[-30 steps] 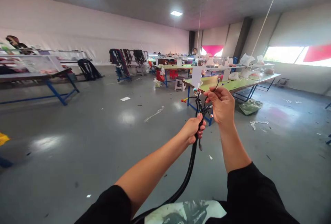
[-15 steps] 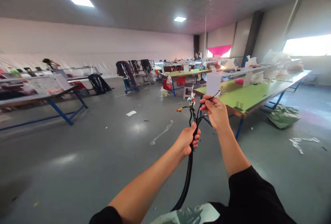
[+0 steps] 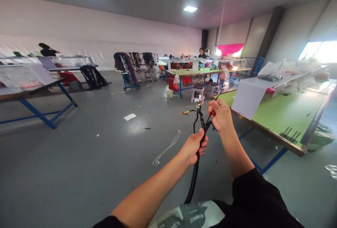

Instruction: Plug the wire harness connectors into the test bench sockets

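Observation:
My left hand is wrapped round a thick black wiring harness, just below where it splits into thinner branches. Its lower end runs down toward my body. Above the fist, one branch ends in white, blue and red connectors, and a thin one ends in red and yellow tips. To the right, my right hand pinches one thin black branch between thumb and fingers, its tip pointing up past them. Another black branch bends down beside the right wrist.
A green-topped table with a white panel stands close on the right. Another workbench is at left. Stools and a rack of hanging harnesses stand ahead. Plastic film lies on the floor. Two people are farther off.
The view has shifted forward, and the right-hand green table looks nearer. Both hands keep hold of the harness; the thin branch in my right hand now points more steeply upward.

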`<action>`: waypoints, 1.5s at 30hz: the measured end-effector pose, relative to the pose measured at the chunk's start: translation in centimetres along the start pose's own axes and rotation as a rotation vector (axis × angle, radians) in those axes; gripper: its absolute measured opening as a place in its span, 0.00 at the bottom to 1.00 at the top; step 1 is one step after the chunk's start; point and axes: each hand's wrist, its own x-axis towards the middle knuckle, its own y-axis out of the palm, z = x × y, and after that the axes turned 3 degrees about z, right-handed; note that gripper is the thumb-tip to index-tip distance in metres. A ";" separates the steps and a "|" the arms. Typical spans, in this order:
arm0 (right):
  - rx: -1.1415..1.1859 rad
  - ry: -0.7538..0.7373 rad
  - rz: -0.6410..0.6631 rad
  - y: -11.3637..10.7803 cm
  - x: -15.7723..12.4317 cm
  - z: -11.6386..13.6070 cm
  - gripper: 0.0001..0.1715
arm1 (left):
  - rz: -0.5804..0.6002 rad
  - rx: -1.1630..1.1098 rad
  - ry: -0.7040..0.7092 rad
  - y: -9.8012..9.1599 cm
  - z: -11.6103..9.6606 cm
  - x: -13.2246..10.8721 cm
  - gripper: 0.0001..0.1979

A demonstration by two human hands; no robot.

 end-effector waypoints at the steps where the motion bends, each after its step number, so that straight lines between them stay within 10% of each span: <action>1: 0.000 0.001 0.010 1.2 2.9 -1.6 0.22 | 0.007 -0.003 -0.003 -2.2 -2.4 1.8 0.26; 12: -0.313 -0.110 0.101 6.7 31.0 -25.7 0.13 | 0.005 -0.045 -0.002 -24.8 -20.3 27.7 0.25; 26: 0.027 -0.080 0.112 9.0 79.3 -55.0 0.15 | -0.031 -0.086 0.052 -47.4 -47.3 69.1 0.27; 38: -0.013 -0.195 -0.037 20.7 110.3 -80.4 0.14 | 0.068 -0.119 0.024 -75.0 -68.0 94.0 0.25; 45: -0.088 -0.196 -0.029 25.2 126.3 -92.8 0.11 | 0.091 -0.129 0.009 -88.1 -78.5 106.7 0.26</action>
